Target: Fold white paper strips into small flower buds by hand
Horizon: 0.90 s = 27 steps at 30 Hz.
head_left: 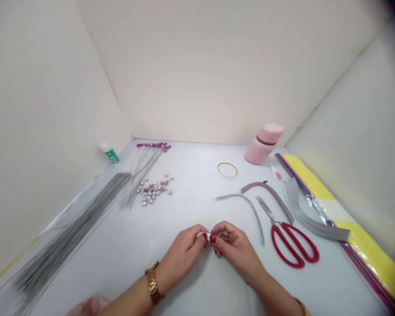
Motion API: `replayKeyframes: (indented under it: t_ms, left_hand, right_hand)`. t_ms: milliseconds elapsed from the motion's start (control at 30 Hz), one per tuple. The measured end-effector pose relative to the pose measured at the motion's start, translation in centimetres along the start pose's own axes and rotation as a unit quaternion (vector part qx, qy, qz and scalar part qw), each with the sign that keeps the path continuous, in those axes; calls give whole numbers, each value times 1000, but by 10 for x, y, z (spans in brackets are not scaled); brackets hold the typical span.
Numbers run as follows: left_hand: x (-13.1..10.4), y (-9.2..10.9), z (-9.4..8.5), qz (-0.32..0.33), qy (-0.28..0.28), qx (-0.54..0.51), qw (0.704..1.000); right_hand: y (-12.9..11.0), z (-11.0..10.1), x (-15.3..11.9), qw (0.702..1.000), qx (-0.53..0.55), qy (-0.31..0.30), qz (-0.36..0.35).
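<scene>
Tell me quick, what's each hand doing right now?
Left hand: closed, pinching a small silvery piece.
Right hand: closed, thumb and finger pinching the same piece.

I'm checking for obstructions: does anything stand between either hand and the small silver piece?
Nothing visible does: the left hand and right hand both pinch the silver piece at their fingertips. The thin strip lies beyond and to the right, not in between.
</scene>
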State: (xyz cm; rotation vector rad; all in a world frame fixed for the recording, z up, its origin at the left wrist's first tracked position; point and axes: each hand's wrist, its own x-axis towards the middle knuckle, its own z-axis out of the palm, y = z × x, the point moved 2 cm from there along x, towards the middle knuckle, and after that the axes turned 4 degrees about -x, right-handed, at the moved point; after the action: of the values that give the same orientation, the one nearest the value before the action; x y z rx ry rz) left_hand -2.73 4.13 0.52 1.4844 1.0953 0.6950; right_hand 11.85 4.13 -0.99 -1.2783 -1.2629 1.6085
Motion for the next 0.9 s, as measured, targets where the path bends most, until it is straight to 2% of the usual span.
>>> replayKeyframes:
  t_ms: [233, 400, 633, 767, 900]
  left_hand:
    - [-3, 2, 0, 7, 7, 35, 999]
    - [-2, 2, 0, 15, 10, 17, 1000]
    - [1, -2, 1, 14, 21, -18, 1000]
    - [2, -5, 1, -29, 26, -58, 998]
    - [3, -11, 1, -88, 47, -84, 991]
  right_hand:
    - [2, 0, 0, 1000, 0, -6, -2]
    - [0, 0, 0, 1000, -1, 11, 7]
    - [4, -3, 0, 1000, 24, -4, -11]
    - [2, -1, -1, 1000, -12, -12, -22]
    - [2, -2, -2, 998, -52, 12, -26]
